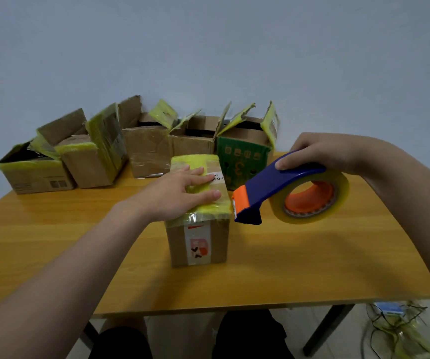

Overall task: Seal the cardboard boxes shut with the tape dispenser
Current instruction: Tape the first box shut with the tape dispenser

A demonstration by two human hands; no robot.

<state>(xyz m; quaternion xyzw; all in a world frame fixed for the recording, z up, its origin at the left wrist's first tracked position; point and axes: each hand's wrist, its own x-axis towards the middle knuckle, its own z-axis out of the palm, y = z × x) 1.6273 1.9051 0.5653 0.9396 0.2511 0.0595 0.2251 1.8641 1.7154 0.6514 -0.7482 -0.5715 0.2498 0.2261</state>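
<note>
Five open cardboard boxes [146, 151] sit at the back w/ flaps up; insides are dark, so we can't tell the contents. Our left hand [182, 193] lies flat, fingers straight, on the small closed box [198, 242] mid-counter [312, 255]. Our right hand [320, 154] grips the tape dispenser [273, 187] just beside its top right edge. Risk: if we press too lightly, the box may slide & the tape go on crooked.

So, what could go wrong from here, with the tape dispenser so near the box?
1. The tape dispenser has its toothed edge close to the fingertips of the left hand on the box. A quick pull might scrape them.
2. Only that flat hand steadies the box, so the drag of the tape could slide or tip it.
</note>
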